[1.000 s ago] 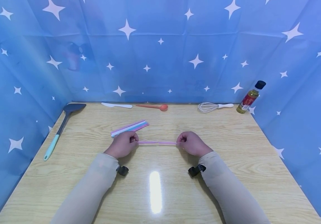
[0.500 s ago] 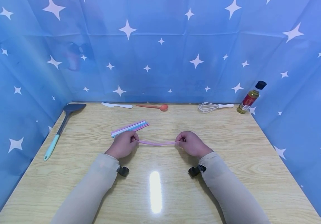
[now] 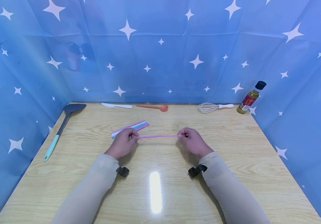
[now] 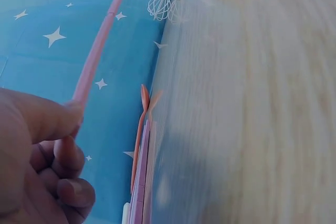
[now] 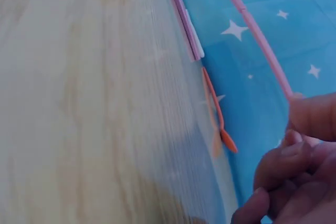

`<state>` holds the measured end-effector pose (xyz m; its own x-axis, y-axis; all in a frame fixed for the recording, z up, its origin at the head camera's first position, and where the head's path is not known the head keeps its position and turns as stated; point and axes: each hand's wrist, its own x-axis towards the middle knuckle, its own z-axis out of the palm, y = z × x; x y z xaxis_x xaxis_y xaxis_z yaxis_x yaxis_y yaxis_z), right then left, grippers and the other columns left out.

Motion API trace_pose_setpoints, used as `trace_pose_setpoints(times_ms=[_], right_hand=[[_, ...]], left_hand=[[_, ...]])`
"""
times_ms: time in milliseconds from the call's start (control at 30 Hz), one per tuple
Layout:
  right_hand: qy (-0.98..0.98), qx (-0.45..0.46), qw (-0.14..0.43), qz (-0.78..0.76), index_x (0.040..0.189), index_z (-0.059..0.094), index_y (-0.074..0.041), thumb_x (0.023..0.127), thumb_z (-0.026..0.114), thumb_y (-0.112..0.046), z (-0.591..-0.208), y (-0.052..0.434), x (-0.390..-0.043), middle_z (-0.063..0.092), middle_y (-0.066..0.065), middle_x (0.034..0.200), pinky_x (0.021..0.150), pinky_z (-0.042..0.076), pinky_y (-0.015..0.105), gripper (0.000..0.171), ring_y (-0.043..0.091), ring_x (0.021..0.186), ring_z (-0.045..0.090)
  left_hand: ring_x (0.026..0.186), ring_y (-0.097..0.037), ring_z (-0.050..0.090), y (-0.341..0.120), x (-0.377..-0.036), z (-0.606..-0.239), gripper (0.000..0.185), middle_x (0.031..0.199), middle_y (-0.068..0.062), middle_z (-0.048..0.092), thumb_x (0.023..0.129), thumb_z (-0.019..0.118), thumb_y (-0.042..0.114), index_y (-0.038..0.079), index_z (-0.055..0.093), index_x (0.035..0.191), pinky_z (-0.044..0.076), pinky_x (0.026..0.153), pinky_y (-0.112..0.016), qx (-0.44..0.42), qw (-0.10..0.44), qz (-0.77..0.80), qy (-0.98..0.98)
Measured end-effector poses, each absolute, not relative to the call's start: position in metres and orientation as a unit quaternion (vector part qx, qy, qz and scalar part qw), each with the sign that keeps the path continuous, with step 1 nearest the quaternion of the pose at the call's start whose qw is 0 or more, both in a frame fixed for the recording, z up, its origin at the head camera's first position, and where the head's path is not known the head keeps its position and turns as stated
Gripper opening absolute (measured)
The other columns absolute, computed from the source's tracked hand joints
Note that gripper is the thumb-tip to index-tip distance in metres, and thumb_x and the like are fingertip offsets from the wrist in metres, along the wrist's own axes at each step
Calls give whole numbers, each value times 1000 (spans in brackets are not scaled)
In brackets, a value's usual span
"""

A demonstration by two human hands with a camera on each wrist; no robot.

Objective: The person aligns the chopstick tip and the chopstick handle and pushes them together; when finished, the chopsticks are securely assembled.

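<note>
Two hands, one pink straw (image 3: 158,136).
Your left hand (image 3: 123,143) and right hand (image 3: 193,142) each pinch an end, fingers curled; it spans between them.

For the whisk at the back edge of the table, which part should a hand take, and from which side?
Best taken by the white handle of the whisk, probably coming from the right. It lies flat along the back edge with its wire loops pointing left and the handle pointing right toward the oil bottle. The handle is straight and solid; the wires look springy.
</note>
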<state>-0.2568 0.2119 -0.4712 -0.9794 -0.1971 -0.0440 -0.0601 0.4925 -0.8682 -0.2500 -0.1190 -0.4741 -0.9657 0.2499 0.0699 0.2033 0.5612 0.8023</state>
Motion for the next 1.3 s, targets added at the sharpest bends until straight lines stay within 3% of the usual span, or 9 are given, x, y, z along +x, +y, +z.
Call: trace_pose_setpoints(times_ms=[300, 533, 800, 1133, 1300], right_hand=[[840, -83, 41, -534, 113, 68, -6, 107, 62, -16, -467, 209, -254, 62, 8, 104, 80, 46, 37, 13, 28, 90, 54], [836, -89, 23, -541, 118, 73, -3, 105, 66, -15, -465, 208, -254, 61, 7, 93, 65, 43, 29, 19, 25, 78, 49], [822, -94, 20, -561, 113, 73, -5, 104, 68, -17, -464, 208, -254, 61, 8, 92, 65, 43, 27, 16, 23, 78, 50], [813, -100, 3, -574, 110, 72, 1, 105, 67, -16, -467, 207, -254, 62, 9, 91, 68, 44, 26, 18, 22, 80, 51], [806, -96, 0, -583, 112, 71, 3, 105, 67, -17, -467, 206, -253, 61, 8, 91, 71, 45, 26, 22, 22, 81, 52]], left_hand=[[63, -17, 40, -118, -250, -473, 8, 92, -5, 55, 107, 61, 15, 9, 64, 103, 39, 61, -27, 119, 15, 495, 860], [68, -18, 41, -115, -247, -471, 7, 94, -6, 56, 107, 62, 14, 9, 65, 105, 38, 64, -27, 133, -8, 506, 852], [63, -16, 38, -115, -246, -470, 6, 96, -5, 56, 107, 62, 16, 11, 64, 105, 37, 60, -27, 129, -19, 498, 857], [86, -21, 48, -113, -244, -467, 9, 97, -6, 54, 107, 63, 16, 9, 66, 110, 39, 72, -29, 125, -27, 511, 850], [89, -22, 49, -112, -243, -466, 9, 94, -7, 55, 107, 64, 15, 6, 66, 108, 39, 76, -30, 136, -52, 522, 840]])
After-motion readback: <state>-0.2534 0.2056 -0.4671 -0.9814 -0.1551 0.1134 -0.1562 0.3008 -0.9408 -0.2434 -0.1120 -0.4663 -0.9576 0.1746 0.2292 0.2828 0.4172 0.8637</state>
